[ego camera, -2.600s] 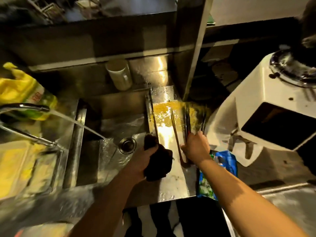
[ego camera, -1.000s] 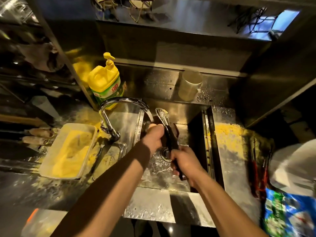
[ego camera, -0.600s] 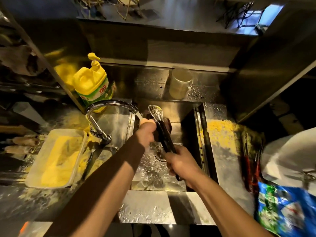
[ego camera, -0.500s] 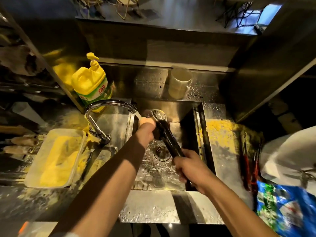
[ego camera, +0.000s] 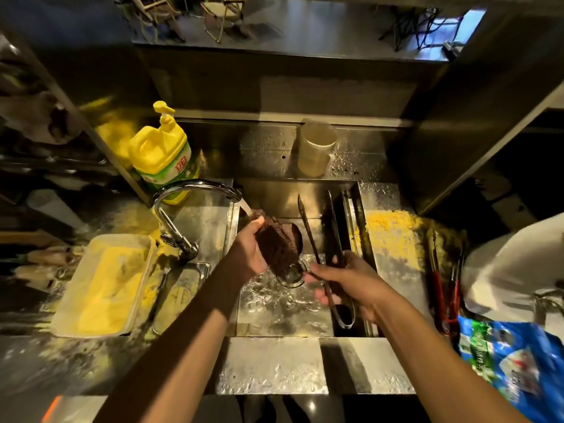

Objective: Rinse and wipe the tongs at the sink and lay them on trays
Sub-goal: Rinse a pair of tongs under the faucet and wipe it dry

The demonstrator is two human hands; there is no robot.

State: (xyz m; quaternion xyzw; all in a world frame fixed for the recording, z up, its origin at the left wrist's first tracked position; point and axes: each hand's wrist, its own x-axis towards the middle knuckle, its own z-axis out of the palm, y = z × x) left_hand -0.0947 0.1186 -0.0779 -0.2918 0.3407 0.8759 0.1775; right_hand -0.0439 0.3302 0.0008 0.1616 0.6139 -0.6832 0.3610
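Observation:
My right hand (ego camera: 351,283) grips a pair of long dark metal tongs (ego camera: 316,236) over the steel sink (ego camera: 283,303), their arms spread apart and pointing away from me. My left hand (ego camera: 248,250) holds a dark brown cloth (ego camera: 276,241) under the water running from the curved tap (ego camera: 195,193), just left of the tongs. Water pools around the drain (ego camera: 293,274). More tongs with red handles (ego camera: 442,288) lie on the wet counter to the right, next to a patch of yellow crumbs (ego camera: 390,233).
A yellow pump bottle of dish soap (ego camera: 161,154) stands behind the tap. A tray of yellow crumbs (ego camera: 106,285) sits at the left. A pale cup (ego camera: 316,149) stands behind the sink. A blue bag (ego camera: 518,358) and a white appliance (ego camera: 515,264) are at the right.
My left hand has drawn the cloth off the tongs and holds it under the tap stream. The tongs have sprung open and my right hand has shifted them to the right.

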